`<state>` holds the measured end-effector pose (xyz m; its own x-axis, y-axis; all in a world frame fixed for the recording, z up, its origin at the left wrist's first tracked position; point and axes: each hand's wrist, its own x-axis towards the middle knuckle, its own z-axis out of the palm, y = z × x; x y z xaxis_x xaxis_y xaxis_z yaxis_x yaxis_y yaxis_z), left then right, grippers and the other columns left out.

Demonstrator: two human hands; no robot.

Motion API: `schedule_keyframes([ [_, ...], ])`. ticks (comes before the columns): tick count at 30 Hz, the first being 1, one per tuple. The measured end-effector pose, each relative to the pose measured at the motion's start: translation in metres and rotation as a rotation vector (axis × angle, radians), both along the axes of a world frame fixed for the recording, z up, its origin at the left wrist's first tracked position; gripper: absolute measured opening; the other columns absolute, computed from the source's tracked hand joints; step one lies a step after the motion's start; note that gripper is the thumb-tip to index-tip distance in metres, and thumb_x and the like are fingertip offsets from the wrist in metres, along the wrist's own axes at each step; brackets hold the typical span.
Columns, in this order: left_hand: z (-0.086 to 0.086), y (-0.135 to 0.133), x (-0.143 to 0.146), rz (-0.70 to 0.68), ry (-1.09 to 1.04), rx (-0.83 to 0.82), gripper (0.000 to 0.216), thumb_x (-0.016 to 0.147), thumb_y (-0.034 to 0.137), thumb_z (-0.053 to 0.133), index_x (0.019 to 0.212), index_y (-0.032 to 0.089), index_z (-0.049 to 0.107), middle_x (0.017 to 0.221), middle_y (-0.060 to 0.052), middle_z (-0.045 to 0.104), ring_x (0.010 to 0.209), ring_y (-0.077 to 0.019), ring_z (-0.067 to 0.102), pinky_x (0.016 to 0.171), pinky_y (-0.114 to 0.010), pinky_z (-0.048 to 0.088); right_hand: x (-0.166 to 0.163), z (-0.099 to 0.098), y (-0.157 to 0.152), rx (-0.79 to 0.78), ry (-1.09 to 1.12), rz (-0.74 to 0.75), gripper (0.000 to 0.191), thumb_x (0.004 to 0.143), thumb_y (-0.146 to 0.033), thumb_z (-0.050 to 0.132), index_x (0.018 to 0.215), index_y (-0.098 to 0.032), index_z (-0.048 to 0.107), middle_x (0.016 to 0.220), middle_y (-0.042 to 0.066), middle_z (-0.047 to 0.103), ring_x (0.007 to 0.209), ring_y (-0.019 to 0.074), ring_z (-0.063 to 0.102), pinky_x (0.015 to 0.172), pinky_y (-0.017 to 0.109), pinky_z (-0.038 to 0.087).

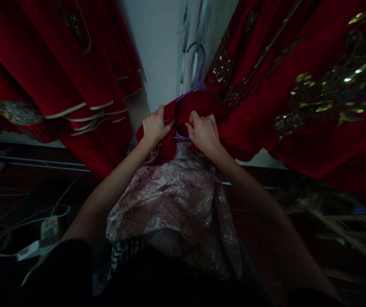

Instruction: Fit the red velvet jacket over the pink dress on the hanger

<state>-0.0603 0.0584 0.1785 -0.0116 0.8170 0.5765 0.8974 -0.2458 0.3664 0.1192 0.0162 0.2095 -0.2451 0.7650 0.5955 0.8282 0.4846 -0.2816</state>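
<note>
A red garment [202,103] hangs on a purple hanger [203,59], whose hook points up; part of the hanger's lower bar shows between my hands. My left hand [155,126] is closed on the red cloth at the left side of the opening. On the opposite side, the fingers of my right hand [204,131] are curled around the cloth. Right below my hands is a pale pinkish brocade garment [173,200] with a raised neck and a shiny pattern. Cloth and fingers hide what lies under my fingertips.
Red draped clothes with pale trim [83,85] hang at the left. More red cloth with gold sequins [339,85] hangs at the right. Behind the hanger is a pale wall [157,42] with metal rails. A white power strip [49,230] and its cables lie at lower left.
</note>
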Motion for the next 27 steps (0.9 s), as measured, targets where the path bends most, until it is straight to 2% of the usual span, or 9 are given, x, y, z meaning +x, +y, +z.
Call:
schedule_keyframes([
  [3, -0.003, 0.007, -0.010, -0.058, -0.114, 0.147, 0.040, 0.084, 0.041, 0.056, 0.115, 0.018, 0.047, 0.111, -0.014, 0.058, 0.115, -0.0307, 0.053, 0.096, -0.043, 0.041, -0.004, -0.015, 0.003, -0.019, 0.132, 0.065, 0.019, 0.092, -0.032, 0.046, 0.102, -0.018, 0.054, 0.077, 0.006, 0.062, 0.078, 0.0219, 0.062, 0.080, 0.038, 0.044],
  [6, -0.007, 0.013, -0.023, -0.088, -0.243, 0.294, 0.038, 0.081, 0.034, 0.062, 0.112, 0.020, 0.046, 0.118, -0.013, 0.052, 0.118, -0.0302, 0.049, 0.100, -0.047, 0.039, 0.013, -0.028, 0.007, -0.081, 0.259, 0.099, 0.017, 0.088, -0.034, 0.052, 0.100, -0.021, 0.053, 0.073, 0.001, 0.059, 0.065, 0.0156, 0.057, 0.067, 0.030, 0.043],
  [8, -0.012, 0.014, -0.031, -0.096, -0.283, 0.312, 0.029, 0.080, 0.030, 0.062, 0.105, 0.020, 0.049, 0.109, -0.011, 0.056, 0.108, -0.0272, 0.054, 0.095, -0.044, 0.042, 0.025, -0.035, 0.008, -0.104, 0.325, 0.094, 0.019, 0.085, -0.035, 0.057, 0.097, -0.021, 0.051, 0.070, -0.001, 0.056, 0.060, 0.0133, 0.053, 0.062, 0.028, 0.041],
  [10, -0.019, 0.012, -0.033, -0.125, -0.297, 0.277, 0.019, 0.080, 0.026, 0.060, 0.096, 0.020, 0.052, 0.093, -0.006, 0.059, 0.090, -0.0214, 0.059, 0.084, -0.037, 0.047, 0.033, -0.040, 0.010, -0.118, 0.377, 0.085, 0.020, 0.084, -0.036, 0.058, 0.094, -0.021, 0.050, 0.069, -0.002, 0.055, 0.059, 0.0125, 0.052, 0.060, 0.027, 0.040],
  [13, -0.026, 0.005, -0.023, -0.226, -0.318, 0.210, 0.012, 0.077, 0.022, 0.060, 0.087, 0.019, 0.053, 0.074, 0.001, 0.057, 0.067, -0.0131, 0.054, 0.068, -0.028, 0.045, 0.035, -0.047, 0.013, -0.137, 0.409, 0.120, 0.020, 0.084, -0.038, 0.057, 0.092, -0.021, 0.048, 0.073, -0.001, 0.057, 0.064, 0.0131, 0.054, 0.063, 0.027, 0.041],
  [17, -0.024, -0.010, 0.014, -0.344, -0.440, 0.230, 0.009, 0.078, 0.020, 0.057, 0.084, 0.019, 0.051, 0.070, 0.003, 0.054, 0.061, -0.0091, 0.048, 0.059, -0.023, 0.039, 0.024, -0.053, 0.020, -0.159, 0.453, 0.263, 0.021, 0.085, -0.040, 0.055, 0.093, -0.022, 0.047, 0.083, 0.001, 0.060, 0.076, 0.0150, 0.058, 0.070, 0.028, 0.044],
  [20, -0.020, -0.021, 0.038, -0.507, -0.436, 0.177, 0.011, 0.076, 0.017, 0.056, 0.086, 0.019, 0.050, 0.071, 0.003, 0.053, 0.062, -0.0087, 0.048, 0.059, -0.022, 0.038, 0.019, -0.057, 0.022, -0.208, 0.461, 0.374, 0.020, 0.085, -0.037, 0.054, 0.095, -0.022, 0.046, 0.089, 0.002, 0.060, 0.081, 0.0155, 0.059, 0.075, 0.030, 0.046],
  [22, -0.020, -0.024, 0.045, -0.602, -0.415, 0.121, 0.013, 0.075, 0.015, 0.055, 0.086, 0.019, 0.050, 0.071, 0.004, 0.052, 0.063, -0.0087, 0.048, 0.060, -0.022, 0.039, 0.021, -0.059, 0.022, -0.236, 0.466, 0.410, 0.020, 0.085, -0.036, 0.055, 0.096, -0.022, 0.046, 0.090, 0.002, 0.059, 0.082, 0.0153, 0.058, 0.078, 0.030, 0.046],
  [27, -0.034, -0.025, 0.041, -0.639, -0.408, 0.080, 0.030, 0.071, 0.009, 0.057, 0.098, 0.018, 0.049, 0.084, 0.000, 0.059, 0.074, -0.0106, 0.056, 0.069, -0.023, 0.045, 0.029, -0.063, 0.021, -0.257, 0.622, 0.450, 0.025, 0.083, -0.044, 0.058, 0.092, -0.023, 0.047, 0.091, 0.000, 0.056, 0.085, 0.0137, 0.055, 0.081, 0.028, 0.046],
])
